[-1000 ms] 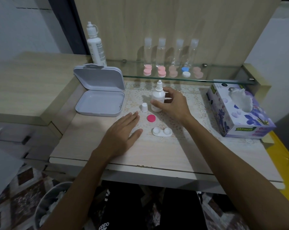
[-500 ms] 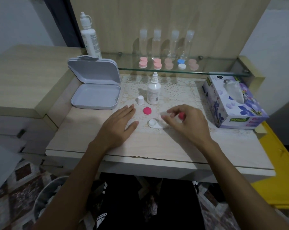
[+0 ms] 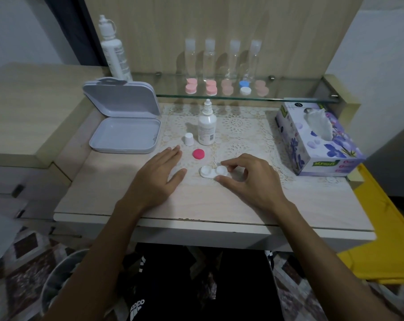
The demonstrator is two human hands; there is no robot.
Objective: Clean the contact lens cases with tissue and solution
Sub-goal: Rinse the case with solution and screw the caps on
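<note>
Our left hand [image 3: 159, 176] lay flat on the table [image 3: 312, 205], fingers straight. Our right hand [image 3: 249, 179] pinched the white lens case [image 3: 213, 171] at its right end, near the table's middle. A pink cap [image 3: 198, 154] sat just behind, by the solution bottle [image 3: 207, 126]. The tissue box [image 3: 312, 140] stood right.

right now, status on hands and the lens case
Left hand flat on table, open. Right hand pinching white lens case. Pink cap off, lying beside it. Nothing blocking.
</note>
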